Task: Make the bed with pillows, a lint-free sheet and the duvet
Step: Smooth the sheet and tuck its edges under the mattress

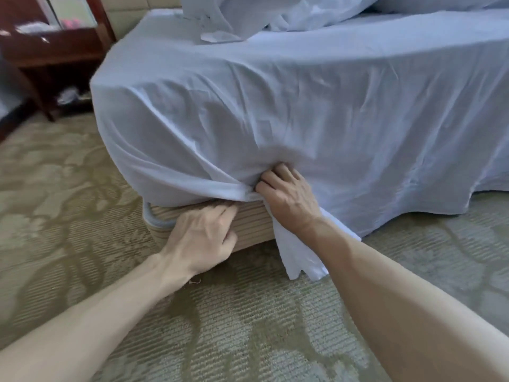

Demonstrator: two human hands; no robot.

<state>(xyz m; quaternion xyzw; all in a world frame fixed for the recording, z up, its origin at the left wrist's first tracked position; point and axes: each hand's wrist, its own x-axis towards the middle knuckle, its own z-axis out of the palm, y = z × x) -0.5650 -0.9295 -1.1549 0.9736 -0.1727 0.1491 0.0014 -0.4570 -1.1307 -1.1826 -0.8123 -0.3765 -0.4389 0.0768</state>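
Note:
A pale blue sheet covers the mattress and hangs down its near side. My right hand grips a bunched fold of the sheet at the mattress's lower edge, and a loose tail of cloth hangs below my wrist. My left hand rests against the beige striped bed base, its fingertips pushed into the gap under the mattress where the sheet goes in. A crumpled duvet lies at the far end of the bed. No pillows can be made out.
A dark wooden nightstand stands at the far left beside the bed's corner, with small items on its lower shelf. Patterned green-beige carpet covers the floor around the bed. To the right the sheet hangs loose to the floor.

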